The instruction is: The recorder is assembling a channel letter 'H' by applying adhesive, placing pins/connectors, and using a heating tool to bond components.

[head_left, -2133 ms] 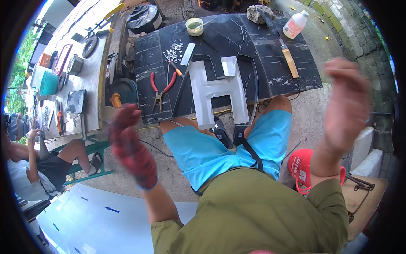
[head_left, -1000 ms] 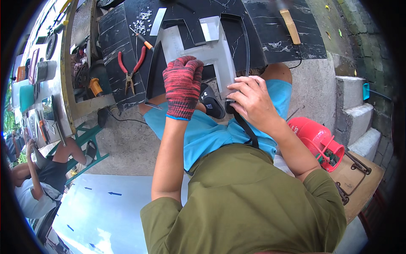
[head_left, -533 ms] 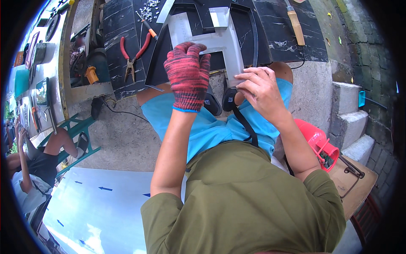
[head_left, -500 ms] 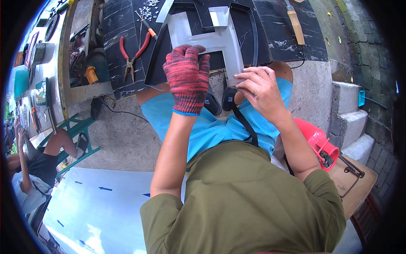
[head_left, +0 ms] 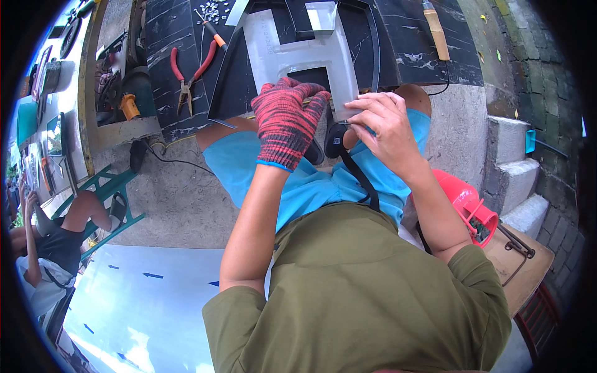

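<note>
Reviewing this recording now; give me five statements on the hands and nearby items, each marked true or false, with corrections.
1. The left hand wears a red-and-black knitted glove. True.
2. The right hand is also gloved. False: it is bare.
3. The right hand is at the lower end of the right leg of the H-shaped piece. True.
4. The red-handled pliers lie right of the H-shaped piece. False: they lie to its left.
5. A red container is at the person's left. False: the red container is at the right.

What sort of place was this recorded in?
Probably an open-air workshop: pliers lie on a dark tabletop, a cluttered bench stands at the left, and concrete steps show at the right.
</note>
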A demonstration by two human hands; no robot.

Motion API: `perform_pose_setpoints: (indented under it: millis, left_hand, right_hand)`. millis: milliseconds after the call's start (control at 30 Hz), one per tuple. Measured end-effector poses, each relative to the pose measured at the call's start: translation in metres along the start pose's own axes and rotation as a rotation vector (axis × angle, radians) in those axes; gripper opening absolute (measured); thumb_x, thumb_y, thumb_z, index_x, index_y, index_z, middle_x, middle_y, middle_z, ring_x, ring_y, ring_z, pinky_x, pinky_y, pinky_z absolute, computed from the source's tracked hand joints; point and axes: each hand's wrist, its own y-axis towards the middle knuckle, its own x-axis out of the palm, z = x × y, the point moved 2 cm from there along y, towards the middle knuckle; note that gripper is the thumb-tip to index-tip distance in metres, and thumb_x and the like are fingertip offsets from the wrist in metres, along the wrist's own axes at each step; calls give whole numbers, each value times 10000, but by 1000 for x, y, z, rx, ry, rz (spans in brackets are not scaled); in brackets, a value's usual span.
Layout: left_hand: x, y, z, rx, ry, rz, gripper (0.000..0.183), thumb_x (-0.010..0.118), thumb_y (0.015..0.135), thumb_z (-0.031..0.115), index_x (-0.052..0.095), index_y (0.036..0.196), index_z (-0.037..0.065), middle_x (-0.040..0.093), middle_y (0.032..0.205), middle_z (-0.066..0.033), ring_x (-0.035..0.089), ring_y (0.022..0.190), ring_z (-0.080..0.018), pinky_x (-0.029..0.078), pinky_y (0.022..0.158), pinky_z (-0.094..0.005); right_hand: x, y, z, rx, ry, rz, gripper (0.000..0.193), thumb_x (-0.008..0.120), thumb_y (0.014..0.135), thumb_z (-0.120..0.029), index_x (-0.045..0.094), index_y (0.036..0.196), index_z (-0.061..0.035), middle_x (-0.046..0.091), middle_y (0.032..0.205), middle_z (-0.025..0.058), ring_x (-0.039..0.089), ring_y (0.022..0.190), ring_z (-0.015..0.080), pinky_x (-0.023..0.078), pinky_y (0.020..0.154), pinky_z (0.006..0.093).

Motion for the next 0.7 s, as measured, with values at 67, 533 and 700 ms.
perform_pose_setpoints:
  millis: [67, 533, 700]
  left_hand:
    - [-1, 3, 3, 3, 56, -4, 293, 805, 903, 443, 869, 1111, 249, 762, 1071, -65, 674, 1057, -323, 513, 960, -485]
    - [-6, 15, -4, 298, 152, 219, 436, 916, 754, 262, 833, 1182, 278, 738, 1241, -28, 664, 1135, -309, 508, 995, -465]
    - [-6, 58, -12, 606, 142, 177, 459, 884, 758, 272, 798, 1206, 232, 732, 1319, 7, 672, 1226, -292, 502, 1082, -491]
  right_hand:
    - [0, 0, 0, 12, 5, -8, 90, 817, 848, -93, 769, 923, -94, 763, 1221, 0, 647, 1258, 229, 380, 1139, 450]
    - [-1, 1, -5, 14, -34, -20, 129, 800, 840, -67, 747, 957, -79, 749, 1240, 26, 650, 1248, 236, 388, 1130, 452]
    - [0, 1, -7, 19, -34, -10, 130, 797, 836, -68, 745, 954, -79, 751, 1229, 33, 652, 1241, 235, 392, 1124, 450]
